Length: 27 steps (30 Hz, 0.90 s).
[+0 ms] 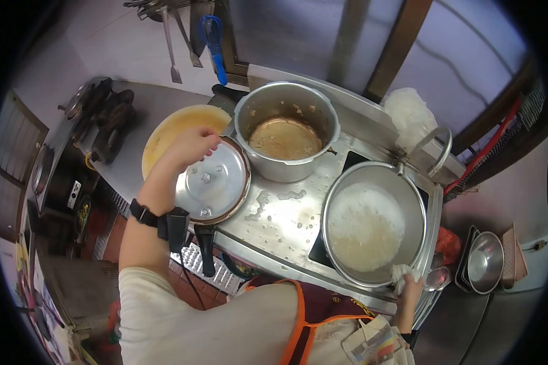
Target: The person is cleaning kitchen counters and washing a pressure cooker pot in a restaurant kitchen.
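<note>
My left hand [195, 147], a watch on its wrist, is over the upper edge of a silvery pressure cooker lid [215, 185]. Its fingers are curled together; whatever lies within them is hidden. The lid's black handle [206, 252] points toward me past the counter edge. Beside the lid stands a deep pressure cooker pot [284, 171], with brownish residue inside. On the right, my right hand [410, 291] grips a crumpled whitish cloth [400, 277] at the near rim of a large metal basin [424, 228]. Cloudy, foamy water [366, 228] lies in the basin.
A round yellow board [158, 146] lies left of the pot. The faucet [441, 152] curves over the sink's back right, beside a white plastic bag [408, 115]. Utensils and a blue whisk [213, 48] hang on the wall. Metal bowls [486, 261] stand at right.
</note>
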Available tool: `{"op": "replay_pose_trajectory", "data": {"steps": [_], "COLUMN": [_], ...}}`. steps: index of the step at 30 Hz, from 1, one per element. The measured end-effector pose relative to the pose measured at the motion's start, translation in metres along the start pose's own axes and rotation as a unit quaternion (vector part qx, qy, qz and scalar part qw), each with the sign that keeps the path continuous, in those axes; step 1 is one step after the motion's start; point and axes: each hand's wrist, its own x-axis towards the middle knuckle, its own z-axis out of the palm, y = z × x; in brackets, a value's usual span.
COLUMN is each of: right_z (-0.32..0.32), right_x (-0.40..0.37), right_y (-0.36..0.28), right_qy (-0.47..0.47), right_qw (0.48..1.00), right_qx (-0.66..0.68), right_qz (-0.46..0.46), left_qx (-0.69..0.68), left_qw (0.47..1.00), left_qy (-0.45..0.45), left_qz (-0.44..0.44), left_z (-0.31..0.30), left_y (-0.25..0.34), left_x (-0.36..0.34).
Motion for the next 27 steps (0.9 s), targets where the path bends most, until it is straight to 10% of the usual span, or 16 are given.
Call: {"op": "replay_pose_trajectory", "data": {"steps": [6, 13, 20, 27], "right_z": [-0.001, 0.008, 0.021, 0.011], "right_x": [-0.005, -0.02, -0.023, -0.013], "right_y": [-0.001, 0.001, 0.002, 0.022], "right_qy": [-0.02, 0.026, 0.027, -0.023], "right_qw": [0.999, 0.995, 0.999, 0.996], "right_qx": [0.039, 0.076, 0.025, 0.038], "right_qz": [0.031, 0.054, -0.014, -0.075], "left_qx": [0.038, 0.099, -0.239, -0.636], "left_qw": [0.998, 0.947, 0.906, 0.739], "left_qy": [0.031, 0.304, 0.106, -0.124], "left_qz": [0.05, -0.014, -0.334, -0.185], "left_z": [-0.001, 0.019, 0.082, 0.126], "left_y": [-0.009, -0.143, -0.166, -0.183], "left_x": [0.004, -0.078, -0.174, -0.175]}}
